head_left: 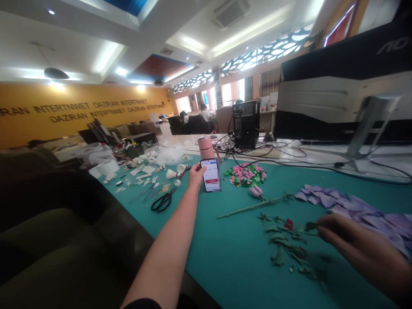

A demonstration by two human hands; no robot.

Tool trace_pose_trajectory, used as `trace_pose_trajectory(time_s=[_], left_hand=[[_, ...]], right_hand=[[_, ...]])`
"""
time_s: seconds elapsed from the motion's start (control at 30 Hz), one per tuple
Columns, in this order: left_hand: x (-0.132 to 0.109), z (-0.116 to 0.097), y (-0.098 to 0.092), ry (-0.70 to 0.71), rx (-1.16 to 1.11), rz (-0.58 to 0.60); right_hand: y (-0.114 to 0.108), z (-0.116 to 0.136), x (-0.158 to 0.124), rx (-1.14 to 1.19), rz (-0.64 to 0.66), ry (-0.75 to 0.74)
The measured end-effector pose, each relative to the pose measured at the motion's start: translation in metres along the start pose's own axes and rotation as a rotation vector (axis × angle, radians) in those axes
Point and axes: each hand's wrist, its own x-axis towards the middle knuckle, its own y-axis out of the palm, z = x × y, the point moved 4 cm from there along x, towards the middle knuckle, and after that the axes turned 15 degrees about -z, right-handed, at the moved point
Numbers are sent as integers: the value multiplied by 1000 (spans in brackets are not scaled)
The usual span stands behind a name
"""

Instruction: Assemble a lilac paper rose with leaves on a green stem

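My left hand [196, 175] reaches far across the teal table [238, 262] and touches a smartphone [210, 175] that stands propped against a pink bottle [206, 148]; its thumb rests on the phone's edge. My right hand [350, 240] hovers low at the right, fingers pinched on a small dark green leaf piece [310, 225]. Before it lies a scatter of green leaf and red scraps [285, 244]. An artificial pink rose on a green stem [254, 202] lies between the two hands.
A pile of purple petals [347, 208] lies at the right, a heap of pink and green bits [246, 174] behind the rose. Black scissors [163, 201] and white craft scraps [144, 171] sit at the left. Cables, a computer tower [246, 124] and a monitor [344, 103] stand behind.
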Motion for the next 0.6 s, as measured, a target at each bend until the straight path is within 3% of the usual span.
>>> trace_pose_trajectory(time_s=[0.33, 0.53, 0.6], left_hand=[[-4, -3, 0, -8, 0, -2], [-8, -24, -10, 73, 77, -206], [-19, -36, -3, 114, 95, -204]], right_hand=[[-2, -2, 0, -12, 25, -2], [-3, 8, -2, -27, 4, -29], [-5, 17, -4, -17, -62, -66]])
